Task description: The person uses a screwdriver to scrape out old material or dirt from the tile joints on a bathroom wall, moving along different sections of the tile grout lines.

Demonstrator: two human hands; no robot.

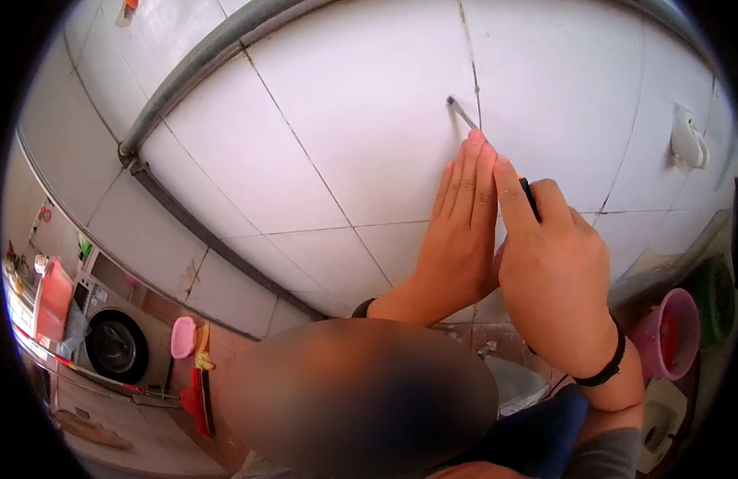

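Observation:
A screwdriver with a thin metal shaft (465, 116) meets the white tiled wall (369, 144) at its dark tip, close to a vertical tile joint. Its black and orange handle (530, 198) lies inside my right hand (557, 255), whose fingers are wrapped round it. My left hand (461, 231) is beside it with straight fingers held together, their tips against the shaft near the handle. Where the two hands meet, the right hand covers my left thumb. What the tip presses on is too small to make out.
A grey pipe (189, 73) runs along the wall above and left. At right, a white wall hook (688, 145) sits above a pink bucket (679, 327) and a green tub (714, 299). Lower left are a washing machine (137, 319) and a red broom (196, 399). A blurred oval covers the lower middle.

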